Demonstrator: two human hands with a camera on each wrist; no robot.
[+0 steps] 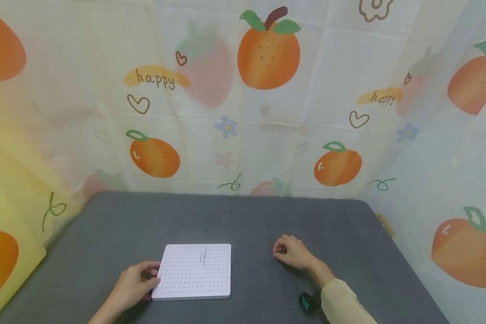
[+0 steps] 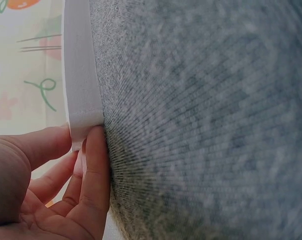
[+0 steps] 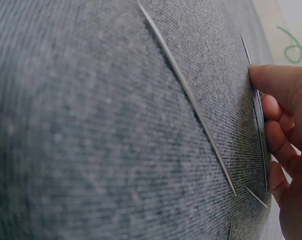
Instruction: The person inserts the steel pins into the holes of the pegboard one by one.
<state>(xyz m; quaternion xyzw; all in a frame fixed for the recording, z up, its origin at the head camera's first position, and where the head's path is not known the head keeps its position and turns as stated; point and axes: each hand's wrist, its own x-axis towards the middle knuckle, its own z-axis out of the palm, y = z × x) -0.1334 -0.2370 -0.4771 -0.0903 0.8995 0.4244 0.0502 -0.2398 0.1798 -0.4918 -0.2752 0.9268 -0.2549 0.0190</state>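
Note:
A white board with a grid of small holes [image 1: 194,279] lies on the dark cloth-covered table. My left hand [image 1: 134,284] grips its left edge; in the left wrist view the thumb is on one face and fingertips on the other. Three thin needles [image 1: 204,257] stand in the board's far part. To the board's right, my right hand [image 1: 293,252] is low over the cloth with curled fingers. In the right wrist view its thumb and fingers pinch a thin metal needle [image 3: 261,130]. Another needle [image 3: 190,97] lies on the cloth beside that hand.
A shorter thin piece [image 3: 257,198] and part of another [image 3: 230,231] lie near the right hand. A dark object with a green patch [image 1: 309,301] is by the right sleeve [image 1: 344,301]. A fruit-printed curtain [image 1: 243,135] hangs behind and beside the table [image 1: 243,216].

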